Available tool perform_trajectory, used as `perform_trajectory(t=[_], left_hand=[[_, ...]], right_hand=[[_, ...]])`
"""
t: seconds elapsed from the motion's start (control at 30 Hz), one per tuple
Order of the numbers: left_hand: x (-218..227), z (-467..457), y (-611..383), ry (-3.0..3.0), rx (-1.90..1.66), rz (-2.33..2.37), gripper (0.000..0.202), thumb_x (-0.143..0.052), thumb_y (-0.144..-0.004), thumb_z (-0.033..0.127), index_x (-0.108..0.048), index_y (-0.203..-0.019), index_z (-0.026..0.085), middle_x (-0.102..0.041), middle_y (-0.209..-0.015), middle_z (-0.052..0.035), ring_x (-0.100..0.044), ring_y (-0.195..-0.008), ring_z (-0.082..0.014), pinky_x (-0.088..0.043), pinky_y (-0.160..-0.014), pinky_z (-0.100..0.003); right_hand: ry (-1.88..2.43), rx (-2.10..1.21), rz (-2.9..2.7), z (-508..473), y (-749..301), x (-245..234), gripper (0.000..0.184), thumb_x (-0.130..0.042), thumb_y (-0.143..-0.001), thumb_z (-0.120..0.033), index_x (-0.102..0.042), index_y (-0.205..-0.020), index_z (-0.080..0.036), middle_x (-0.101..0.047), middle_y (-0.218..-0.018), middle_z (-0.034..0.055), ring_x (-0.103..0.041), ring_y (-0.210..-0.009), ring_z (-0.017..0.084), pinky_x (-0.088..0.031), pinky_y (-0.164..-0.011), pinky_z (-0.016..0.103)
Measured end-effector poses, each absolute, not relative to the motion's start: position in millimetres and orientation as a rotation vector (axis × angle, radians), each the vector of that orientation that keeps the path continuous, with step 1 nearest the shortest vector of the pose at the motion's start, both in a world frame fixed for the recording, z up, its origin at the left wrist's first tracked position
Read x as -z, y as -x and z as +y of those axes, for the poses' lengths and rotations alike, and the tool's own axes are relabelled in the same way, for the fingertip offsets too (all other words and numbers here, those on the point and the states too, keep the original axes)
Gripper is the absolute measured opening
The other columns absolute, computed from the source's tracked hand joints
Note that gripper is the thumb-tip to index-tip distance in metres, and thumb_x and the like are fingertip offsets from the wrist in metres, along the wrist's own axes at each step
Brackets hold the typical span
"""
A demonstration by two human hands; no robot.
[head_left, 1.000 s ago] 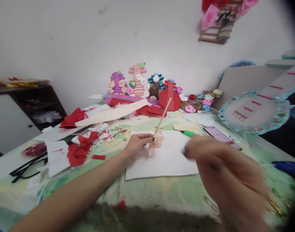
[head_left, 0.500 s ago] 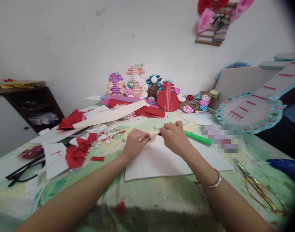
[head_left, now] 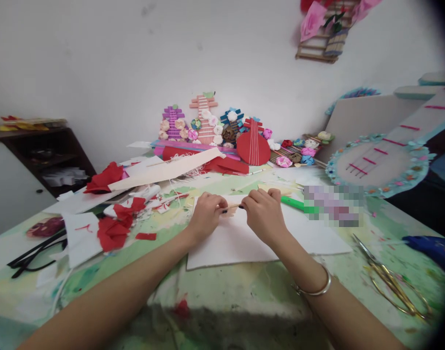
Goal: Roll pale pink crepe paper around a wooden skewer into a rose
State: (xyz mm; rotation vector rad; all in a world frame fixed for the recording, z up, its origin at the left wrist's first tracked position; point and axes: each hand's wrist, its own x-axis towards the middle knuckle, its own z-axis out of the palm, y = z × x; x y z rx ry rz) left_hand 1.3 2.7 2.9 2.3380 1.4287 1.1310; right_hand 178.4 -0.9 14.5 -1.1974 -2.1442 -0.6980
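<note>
My left hand [head_left: 204, 216] and my right hand [head_left: 264, 212] meet over a white sheet [head_left: 244, 240] on the table. Both are closed in a pinch on a thin wooden stick [head_left: 232, 207] that lies level between them. A bit of pale cream paper [head_left: 229, 213] shows around the stick at my left fingertips. A silver bangle [head_left: 314, 288] sits on my right wrist.
A green marker [head_left: 298, 205] lies just right of my right hand. Gold scissors [head_left: 388, 279] rest at the right. Red paper scraps [head_left: 115, 228] and black glasses [head_left: 28, 255] lie left. Paper-craft instruments [head_left: 253, 143] line the wall; a large round one [head_left: 381, 163] stands right.
The stick has gone from upright in my left hand to lying level. My right hand came in from the near right and took hold of it too.
</note>
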Motion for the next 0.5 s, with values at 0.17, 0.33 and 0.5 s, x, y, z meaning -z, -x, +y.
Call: perform_trajectory(t=[0.17,0.33,0.5], left_hand=[[-2.8,2.3,-1.4,-2.29,-1.096,1.4,0.015,-0.05,-0.076,0.007,-0.058,-0.073,0.019,-0.065,-0.079,-0.0008,-0.048,-0.082,-0.0188,-0.039,-0.077,-0.033],[-1.3,2.9,-1.3,-2.307,-1.088,1.378,0.013,-0.051,-0.075,0.009,-0.057,-0.072,0.019,-0.064,-0.078,-0.0009,-0.047,-0.08,-0.0188,-0.039,-0.074,-0.032],[-0.3,2.6,-0.7,-2.312,-1.09,1.36,0.012,-0.051,-0.075,0.01,-0.056,-0.072,0.019,-0.064,-0.077,-0.0006,-0.047,-0.08,-0.0184,-0.039,-0.073,-0.031]], right_hand=[[1.209,0.649,-2.144,-2.7,-180.6,-12.4,0.02,-0.051,-0.08,-0.008,-0.063,-0.067,-0.016,-0.057,-0.067,0.0027,-0.043,-0.069,0.015,-0.018,-0.071,0.034],[1.218,0.616,-2.144,-3.9,-181.6,-11.2,0.02,-0.05,-0.08,-0.008,-0.064,-0.069,-0.017,-0.058,-0.069,0.0025,-0.045,-0.07,0.015,-0.019,-0.074,0.034],[1.213,0.604,-2.135,-5.2,-181.5,-9.9,0.02,-0.05,-0.081,-0.008,-0.064,-0.068,-0.017,-0.058,-0.069,0.0027,-0.046,-0.071,0.015,-0.02,-0.076,0.035]])
